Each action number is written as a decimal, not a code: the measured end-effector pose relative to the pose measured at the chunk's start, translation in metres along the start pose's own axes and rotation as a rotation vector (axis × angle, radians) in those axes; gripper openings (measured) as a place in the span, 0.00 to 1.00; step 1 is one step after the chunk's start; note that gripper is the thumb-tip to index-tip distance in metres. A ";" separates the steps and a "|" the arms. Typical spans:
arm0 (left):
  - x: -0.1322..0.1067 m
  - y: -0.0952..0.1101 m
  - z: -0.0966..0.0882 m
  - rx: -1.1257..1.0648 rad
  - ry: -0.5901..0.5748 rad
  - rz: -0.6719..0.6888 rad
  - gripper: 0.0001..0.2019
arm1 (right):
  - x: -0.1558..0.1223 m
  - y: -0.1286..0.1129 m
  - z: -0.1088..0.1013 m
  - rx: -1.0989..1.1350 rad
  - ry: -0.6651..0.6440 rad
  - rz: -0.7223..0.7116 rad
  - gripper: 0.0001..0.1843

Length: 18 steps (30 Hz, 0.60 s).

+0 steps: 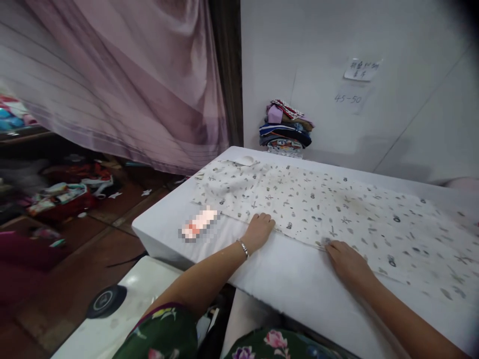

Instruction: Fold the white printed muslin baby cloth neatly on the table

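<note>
A long white cloth [299, 199] with a small scattered print lies spread over a white-covered table [295, 271]. At its near edge my left hand [261, 230], with a bracelet at the wrist, rests with fingers curled over the fabric. Further right, my right hand [346, 259] pinches the same near edge between thumb and fingers. Between the two hands the edge runs almost straight. The cloth's left end shows slight wrinkles, and its right end runs out toward the frame's side.
A blurred-out patch [198, 224] covers something left of my left hand. Folded fabrics [286, 127] are stacked behind the table against a white wall. A pink curtain [160, 75] hangs at the left. Below, a white surface [149, 284] carries a dark round object [107, 300].
</note>
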<state>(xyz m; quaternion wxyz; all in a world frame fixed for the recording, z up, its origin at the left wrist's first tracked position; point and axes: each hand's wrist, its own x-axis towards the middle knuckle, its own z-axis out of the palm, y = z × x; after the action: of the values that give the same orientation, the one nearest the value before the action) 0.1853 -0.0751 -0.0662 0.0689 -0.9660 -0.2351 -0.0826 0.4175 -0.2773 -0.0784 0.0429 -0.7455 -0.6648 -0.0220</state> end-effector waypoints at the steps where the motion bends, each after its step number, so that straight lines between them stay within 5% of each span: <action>1: 0.000 -0.002 0.000 0.001 -0.001 -0.013 0.10 | 0.000 0.000 -0.002 0.020 -0.017 0.010 0.19; 11: -0.021 -0.032 0.006 -0.081 0.024 0.013 0.11 | -0.004 -0.004 -0.007 0.006 -0.047 -0.057 0.19; 18: -0.023 -0.036 0.014 -0.190 0.078 0.002 0.16 | 0.041 -0.067 -0.013 0.052 0.089 -0.238 0.19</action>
<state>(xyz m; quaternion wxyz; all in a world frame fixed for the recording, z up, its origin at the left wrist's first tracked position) 0.1500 -0.0514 -0.0805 -0.0138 -0.9645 -0.2223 -0.1420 0.3557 -0.2300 -0.0592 0.0887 -0.6580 -0.7465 -0.0429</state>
